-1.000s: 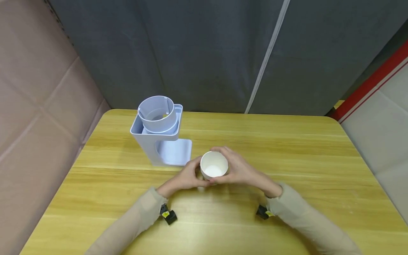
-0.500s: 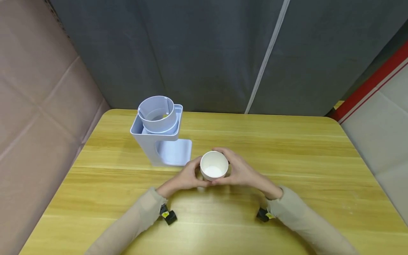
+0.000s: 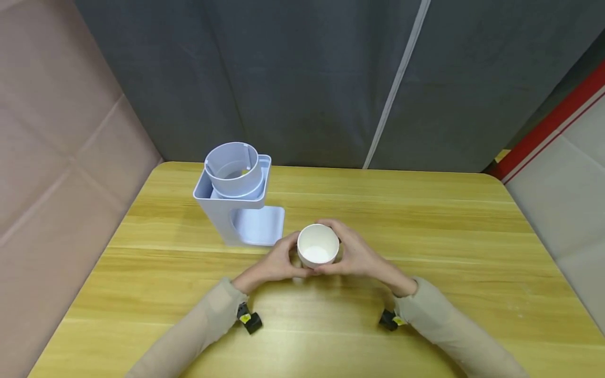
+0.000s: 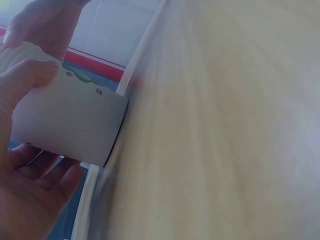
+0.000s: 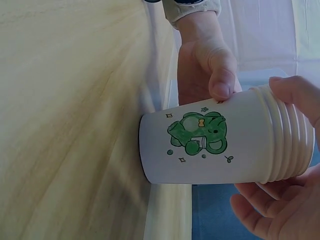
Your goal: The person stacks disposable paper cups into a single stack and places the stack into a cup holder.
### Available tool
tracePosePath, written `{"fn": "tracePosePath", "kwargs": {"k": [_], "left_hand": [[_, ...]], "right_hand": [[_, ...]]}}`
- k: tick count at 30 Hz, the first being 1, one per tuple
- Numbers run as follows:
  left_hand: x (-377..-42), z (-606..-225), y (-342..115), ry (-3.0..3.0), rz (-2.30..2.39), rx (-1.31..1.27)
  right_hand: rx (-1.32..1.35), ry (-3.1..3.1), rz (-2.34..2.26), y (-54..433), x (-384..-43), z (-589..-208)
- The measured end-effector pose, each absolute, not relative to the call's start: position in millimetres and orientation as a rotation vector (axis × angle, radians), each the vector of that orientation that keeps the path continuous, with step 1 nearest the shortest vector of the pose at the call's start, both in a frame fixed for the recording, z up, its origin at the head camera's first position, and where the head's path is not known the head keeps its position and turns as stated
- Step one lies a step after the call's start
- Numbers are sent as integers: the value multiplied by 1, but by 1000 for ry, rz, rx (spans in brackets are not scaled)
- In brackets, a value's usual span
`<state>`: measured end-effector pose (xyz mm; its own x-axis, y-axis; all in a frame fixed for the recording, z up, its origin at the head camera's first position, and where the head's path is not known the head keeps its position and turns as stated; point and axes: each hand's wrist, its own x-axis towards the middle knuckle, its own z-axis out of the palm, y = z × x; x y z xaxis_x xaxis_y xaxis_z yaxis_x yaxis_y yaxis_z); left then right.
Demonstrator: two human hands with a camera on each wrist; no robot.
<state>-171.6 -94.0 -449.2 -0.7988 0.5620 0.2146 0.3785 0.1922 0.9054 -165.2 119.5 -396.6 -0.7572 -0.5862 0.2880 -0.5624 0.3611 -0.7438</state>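
A stack of several white paper cups (image 3: 315, 253) is held upright between both hands, mouths up, its base right at the wooden tabletop. My left hand (image 3: 279, 260) holds the stack from the left, with its thumb (image 4: 32, 75) on the near side. From the right, my right hand (image 3: 356, 254) grips near the stacked rims, its thumb and fingers (image 5: 272, 205) on opposite sides. In the right wrist view, the outer paper cup (image 5: 200, 137) shows a green cartoon bear. To the left stands a pale blue plastic stand (image 3: 215, 215) with a round open tube (image 3: 233, 181) on top.
The stand's flat base tray (image 3: 261, 226) reaches right, close to my left hand. Behind the wooden table (image 3: 425, 236) hangs a dark grey curtain (image 3: 283, 84). A pinkish padded panel (image 3: 61, 131) lines the left side, and a white panel with a red edge (image 3: 553, 123) the right.
The right hand has shifted very slightly on the cups during the last second. Otherwise the hands, cups and stand keep their places.
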Motion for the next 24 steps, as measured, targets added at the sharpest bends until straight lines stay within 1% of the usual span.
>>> {"fn": "tracePosePath", "kwargs": {"k": [4, 11, 18, 24], "left_hand": [[-172, -447, -93, 2299, 1674, 927], [-174, -438, -93, 2322, 1691, 1019], [-175, -415, -93, 2342, 1670, 982], [-179, -388, -96, 2377, 1656, 1054]], "right_hand": [[-1072, 2543, -1415, 120, -165, -395], [-1066, 2539, -1441, 121, -168, -385], [-1133, 2558, -1447, 121, -172, -369], [-1197, 2571, -1487, 119, -175, -344]]}}
